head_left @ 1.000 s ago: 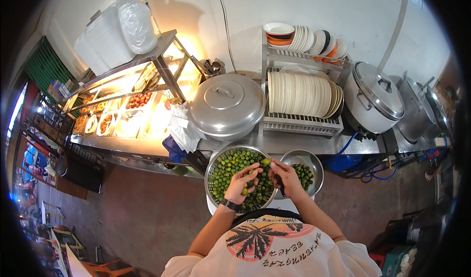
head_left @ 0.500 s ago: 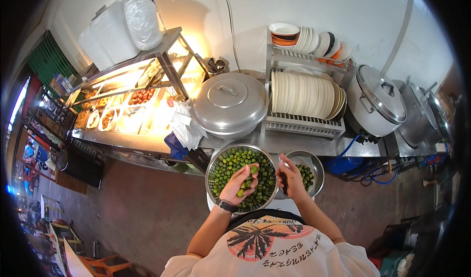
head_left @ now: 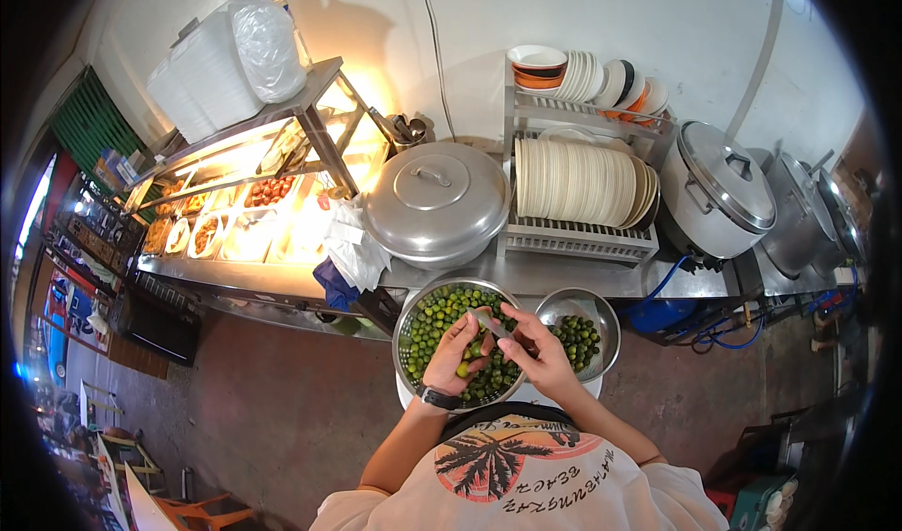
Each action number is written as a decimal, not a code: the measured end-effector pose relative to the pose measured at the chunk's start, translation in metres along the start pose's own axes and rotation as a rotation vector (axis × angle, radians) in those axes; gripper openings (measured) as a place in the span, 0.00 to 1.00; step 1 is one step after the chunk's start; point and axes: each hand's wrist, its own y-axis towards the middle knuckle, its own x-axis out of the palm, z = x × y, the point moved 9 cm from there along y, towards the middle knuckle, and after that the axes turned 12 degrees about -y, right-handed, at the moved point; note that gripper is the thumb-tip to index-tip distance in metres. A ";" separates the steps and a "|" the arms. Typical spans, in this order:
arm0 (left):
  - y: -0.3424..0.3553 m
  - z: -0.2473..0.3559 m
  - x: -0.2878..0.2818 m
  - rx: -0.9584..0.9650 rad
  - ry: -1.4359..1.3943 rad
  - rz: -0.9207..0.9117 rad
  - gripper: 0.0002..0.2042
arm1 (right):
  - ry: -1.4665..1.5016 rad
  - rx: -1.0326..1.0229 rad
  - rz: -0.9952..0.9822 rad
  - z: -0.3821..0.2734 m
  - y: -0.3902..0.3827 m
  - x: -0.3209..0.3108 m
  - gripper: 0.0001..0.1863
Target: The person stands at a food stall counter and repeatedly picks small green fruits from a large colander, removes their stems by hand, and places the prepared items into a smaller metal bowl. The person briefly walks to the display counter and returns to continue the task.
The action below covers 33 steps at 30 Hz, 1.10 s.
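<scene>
Over a perforated steel colander [head_left: 404,362] heaped with small green limes [head_left: 434,322], my two hands meet. My left hand [head_left: 449,360] is closed around several limes, one yellowish lime [head_left: 462,368] showing at its palm. My right hand [head_left: 543,354] grips a small knife [head_left: 490,324], its blade pointing left and reaching the left fingertips. A lime at the blade is mostly hidden by the fingers. Right of the colander stands a steel bowl [head_left: 609,329] with a smaller pile of darker green limes [head_left: 573,341].
Behind the colander, a steel counter [head_left: 526,277] carries a large lidded pot [head_left: 437,202], a dish rack [head_left: 583,240] full of plates and a rice cooker [head_left: 719,179]. At left is a lit food display [head_left: 329,127]. A white plastic bag [head_left: 355,249] hangs at its corner.
My right hand has moved left from beside the steel bowl, bringing the knife blade to my left fingertips over the colander. My left hand has stayed nearly in place.
</scene>
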 end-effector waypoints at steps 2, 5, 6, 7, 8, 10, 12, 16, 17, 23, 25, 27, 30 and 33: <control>0.000 -0.003 -0.003 0.025 -0.018 -0.042 0.16 | -0.061 -0.008 -0.034 -0.009 -0.001 0.003 0.26; -0.002 -0.004 -0.007 0.062 0.015 0.058 0.16 | -0.006 -0.013 -0.054 -0.008 0.000 0.007 0.24; -0.001 -0.003 -0.008 0.071 0.060 0.051 0.16 | 0.013 -0.008 -0.076 -0.009 0.001 0.008 0.24; 0.001 -0.003 -0.010 0.080 0.104 0.044 0.16 | 0.032 -0.002 -0.099 -0.012 0.001 0.009 0.24; 0.002 -0.003 -0.011 0.090 0.148 0.037 0.16 | 0.051 0.003 -0.123 -0.014 0.001 0.011 0.24; 0.002 0.000 -0.008 0.118 0.148 0.001 0.16 | 0.051 0.020 -0.136 -0.017 0.001 0.011 0.24; 0.002 0.004 -0.006 0.137 0.157 -0.006 0.16 | 0.052 0.027 -0.142 -0.018 0.002 0.011 0.24; 0.002 0.011 -0.003 0.159 0.187 0.001 0.16 | 0.084 0.074 -0.144 -0.019 0.004 0.009 0.23; 0.002 0.012 -0.002 0.163 0.194 -0.007 0.16 | 0.098 0.099 -0.143 -0.018 0.004 0.009 0.23; 0.005 0.016 0.005 0.161 0.159 -0.085 0.15 | 0.139 0.163 -0.199 0.004 0.001 0.007 0.24; 0.006 0.019 -0.001 0.210 0.274 -0.022 0.14 | 0.176 0.181 -0.174 0.010 0.001 0.005 0.23; 0.007 0.020 -0.004 0.256 0.369 0.000 0.13 | 0.209 0.223 -0.129 0.018 0.001 0.004 0.23; 0.012 0.015 -0.012 0.282 0.449 0.025 0.12 | 0.253 0.300 -0.048 0.034 0.001 0.002 0.22; 0.019 -0.003 -0.041 0.143 0.346 0.182 0.13 | 0.365 0.406 0.032 0.072 0.003 0.001 0.21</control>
